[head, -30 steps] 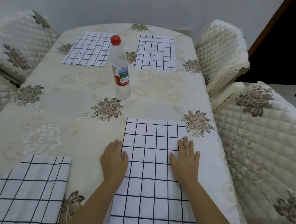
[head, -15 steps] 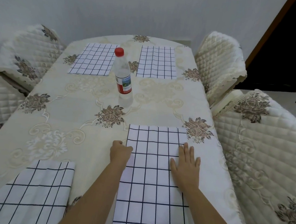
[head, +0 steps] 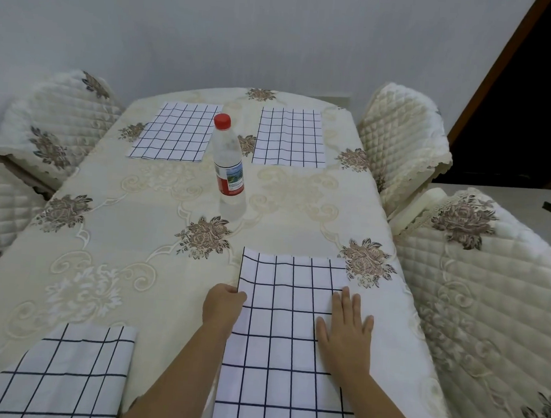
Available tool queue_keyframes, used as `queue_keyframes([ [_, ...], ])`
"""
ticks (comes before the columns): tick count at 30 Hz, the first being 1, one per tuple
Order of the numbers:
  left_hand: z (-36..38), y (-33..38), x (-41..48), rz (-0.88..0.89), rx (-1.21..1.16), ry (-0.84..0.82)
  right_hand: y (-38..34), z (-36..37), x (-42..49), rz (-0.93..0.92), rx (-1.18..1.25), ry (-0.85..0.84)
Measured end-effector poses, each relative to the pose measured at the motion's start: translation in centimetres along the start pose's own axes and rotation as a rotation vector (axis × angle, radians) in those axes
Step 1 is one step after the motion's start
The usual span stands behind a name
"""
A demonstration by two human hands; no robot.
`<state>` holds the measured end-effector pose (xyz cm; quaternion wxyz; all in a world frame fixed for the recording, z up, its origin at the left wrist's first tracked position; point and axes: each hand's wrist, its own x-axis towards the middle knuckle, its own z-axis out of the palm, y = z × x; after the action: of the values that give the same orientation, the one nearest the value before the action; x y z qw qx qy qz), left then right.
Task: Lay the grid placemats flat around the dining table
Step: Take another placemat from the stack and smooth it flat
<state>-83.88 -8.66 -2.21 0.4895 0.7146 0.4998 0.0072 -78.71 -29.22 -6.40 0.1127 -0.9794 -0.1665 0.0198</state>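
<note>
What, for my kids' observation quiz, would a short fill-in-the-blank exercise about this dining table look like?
The bottle has a ____ cap. The left hand grips the near placemat at its ____ edge, while the right hand rests flat on it. Besides that one, ____ more placemats lie on the table.
Missing words: red; left; three.
</note>
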Motion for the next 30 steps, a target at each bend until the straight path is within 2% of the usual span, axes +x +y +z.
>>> queue_keyframes([
  [7, -0.5, 0.2, 0.2, 0.075, 0.117, 0.016, 0.0, 0.3, 0.6, -0.001, -0.022, 0.017],
  [14, -0.8, -0.1, 1.4, 0.129, 0.113, 0.034, -0.4, 0.7, 0.9, 0.015, 0.007, 0.075],
  [30, -1.1, -0.6, 1.5, 0.210, 0.086, 0.078, -0.9, 1.3, 1.3, 0.000, -0.011, 0.043],
])
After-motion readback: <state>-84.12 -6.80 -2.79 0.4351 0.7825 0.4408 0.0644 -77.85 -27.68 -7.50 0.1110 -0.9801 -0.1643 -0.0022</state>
